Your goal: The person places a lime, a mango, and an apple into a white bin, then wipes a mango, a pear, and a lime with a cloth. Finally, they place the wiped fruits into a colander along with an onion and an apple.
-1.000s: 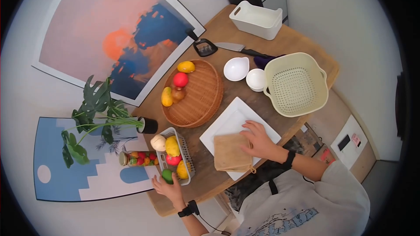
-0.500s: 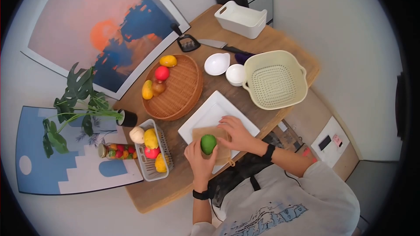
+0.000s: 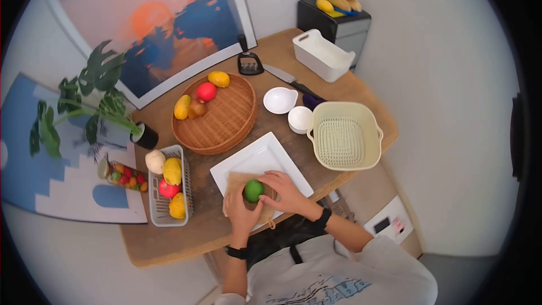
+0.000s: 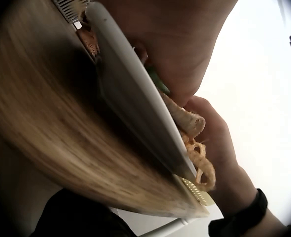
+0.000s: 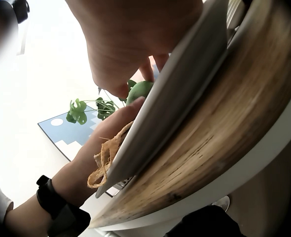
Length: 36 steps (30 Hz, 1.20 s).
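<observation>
A round green fruit [image 3: 253,191] sits between my two hands, over a tan cloth bag [image 3: 234,182] on a white square plate [image 3: 270,149]. My left hand [image 3: 241,213] grips the fruit from the left, thumb along its near side. From the right, my right hand [image 3: 289,193] curves fingers over its far side, with the thumb close to my left thumb. In the right wrist view the green fruit [image 5: 139,91] shows between fingers of both hands. A looped drawstring [image 4: 203,170] hangs from the bag over the plate's edge. My hands hide part of the bag.
Left of the plate stands a grey basket [image 3: 188,195] with fruit, beside a jar [image 3: 127,175]. A round wicker tray [image 3: 226,110] lies behind. Farther right are white bowls [image 3: 280,100], a knife [image 3: 293,82], a cream colander [image 3: 370,161] and a white bin [image 3: 322,65].
My left hand took the green fruit from the grey basket and brought it right, over the bag. My right hand left its flat rest on the bag and closed in around the fruit.
</observation>
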Each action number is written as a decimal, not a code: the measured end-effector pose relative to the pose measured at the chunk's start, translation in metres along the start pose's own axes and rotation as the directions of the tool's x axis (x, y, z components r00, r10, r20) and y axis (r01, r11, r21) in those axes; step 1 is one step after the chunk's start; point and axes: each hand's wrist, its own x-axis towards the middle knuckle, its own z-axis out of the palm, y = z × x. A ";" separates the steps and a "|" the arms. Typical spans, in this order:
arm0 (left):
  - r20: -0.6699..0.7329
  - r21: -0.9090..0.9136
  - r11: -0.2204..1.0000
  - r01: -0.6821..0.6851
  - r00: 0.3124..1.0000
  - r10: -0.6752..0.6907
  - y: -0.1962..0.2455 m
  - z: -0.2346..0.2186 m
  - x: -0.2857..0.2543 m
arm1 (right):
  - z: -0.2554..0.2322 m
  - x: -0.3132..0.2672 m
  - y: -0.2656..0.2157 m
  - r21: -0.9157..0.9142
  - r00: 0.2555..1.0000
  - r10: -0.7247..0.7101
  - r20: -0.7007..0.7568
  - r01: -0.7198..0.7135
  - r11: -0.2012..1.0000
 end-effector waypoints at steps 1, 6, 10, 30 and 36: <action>0.006 0.015 1.000 -0.027 1.000 0.027 0.001 0.000 0.001 | 0.001 0.001 -0.001 0.003 1.000 -0.006 0.002 0.006 1.000; -0.010 0.005 0.999 -0.032 0.999 0.032 0.003 0.001 -0.001 | -0.003 0.004 -0.006 -0.033 0.997 -0.061 0.054 0.063 0.997; -0.010 -0.033 0.999 0.009 1.000 -0.009 0.003 -0.001 -0.003 | 0.001 0.003 -0.005 -0.060 0.998 0.040 0.045 -0.037 0.998; -0.020 -0.069 0.997 -0.042 0.999 0.041 0.002 -0.005 -0.002 | 0.000 0.004 -0.008 -0.123 0.999 -0.007 0.039 0.012 0.992; -0.019 -0.073 0.997 -0.038 0.999 0.037 0.005 -0.008 0.000 | 0.004 0.003 0.001 -0.062 1.000 0.026 0.015 -0.025 0.998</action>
